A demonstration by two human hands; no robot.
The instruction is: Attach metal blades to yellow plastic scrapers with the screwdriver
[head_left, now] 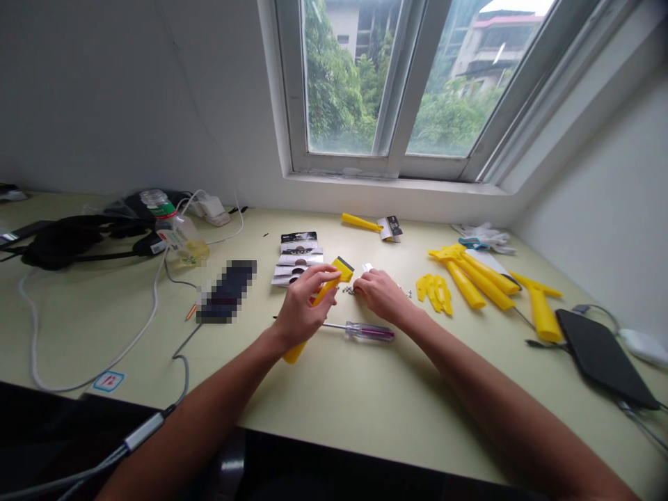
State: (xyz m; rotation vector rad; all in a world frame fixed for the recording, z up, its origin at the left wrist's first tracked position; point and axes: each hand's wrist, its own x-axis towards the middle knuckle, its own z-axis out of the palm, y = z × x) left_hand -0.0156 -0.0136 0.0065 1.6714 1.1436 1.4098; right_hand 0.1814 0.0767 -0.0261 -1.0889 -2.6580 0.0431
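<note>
head view: left hand grips a yellow scraper, seemingly part-assembled; right hand, at its three o'clock, bunches by loose screws, hold unclear; farther towards three o'clock, yellow plates lie unfitted.

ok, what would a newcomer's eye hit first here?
Probably the yellow tool in the left hand, over the middle of the table, plus the yellow handles clustered at the table's right. Next, the clear-handled screwdriver lying just right of that hand, and the bright window behind.
</note>
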